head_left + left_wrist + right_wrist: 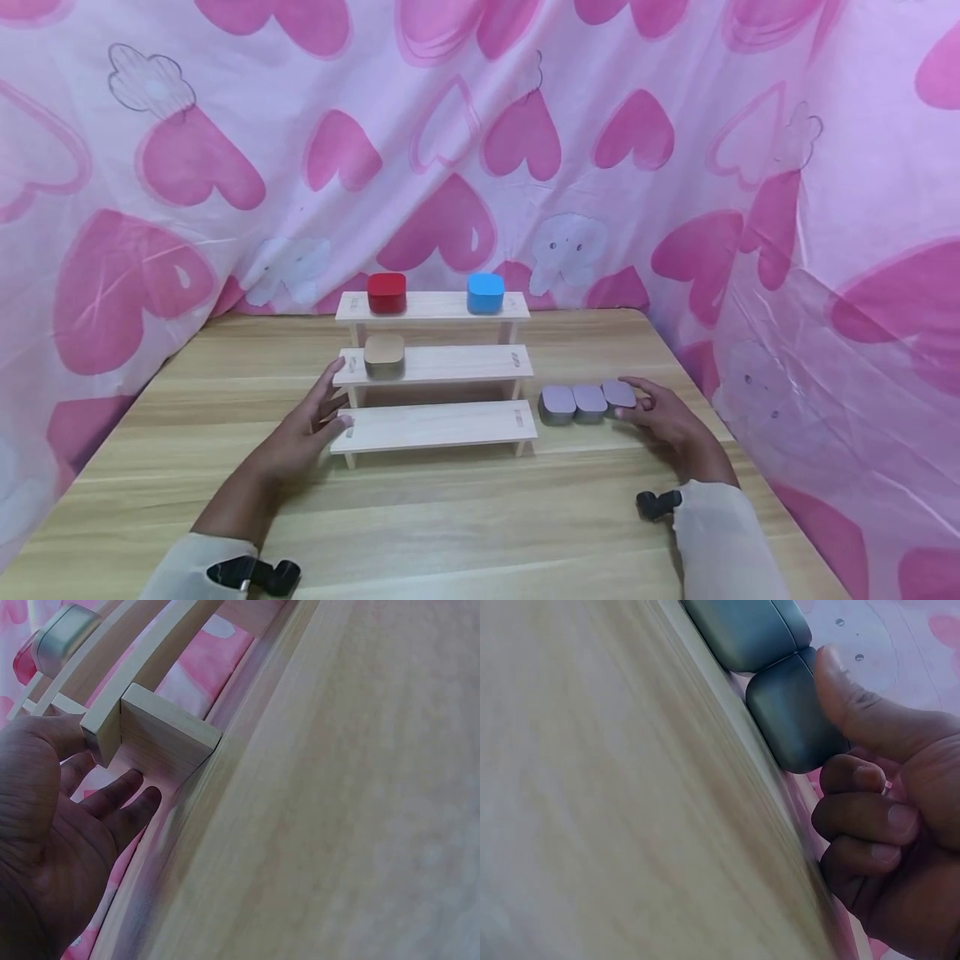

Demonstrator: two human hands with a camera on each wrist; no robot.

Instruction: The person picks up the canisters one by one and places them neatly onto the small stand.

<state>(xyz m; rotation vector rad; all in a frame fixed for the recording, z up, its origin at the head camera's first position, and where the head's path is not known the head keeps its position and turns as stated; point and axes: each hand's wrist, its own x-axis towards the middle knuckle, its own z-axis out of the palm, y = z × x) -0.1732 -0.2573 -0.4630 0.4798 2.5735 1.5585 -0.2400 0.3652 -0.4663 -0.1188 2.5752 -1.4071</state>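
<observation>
A three-step wooden shelf (435, 427) stands mid-table. My left hand (300, 437) is at its left end, thumb touching the front step and fingers spread loosely beside the steps; in the left wrist view, that hand (67, 817) has its fingers extended near the end support. To the shelf's right, three small rounded tins with lilac lids stand side by side: a left one (557, 403), a middle one (589, 402) and a right one (618, 395). My right hand (667, 417) pinches the right tin between thumb and forefinger; its other fingers curl below in the right wrist view.
On the top step stand a red tin (387, 293) at left and a blue tin (485, 293) at right. A beige-lidded tin (384, 357) stands at the left of the middle step. A pink heart-patterned cloth (570, 242) hangs behind and along the sides of the wooden table (465, 533).
</observation>
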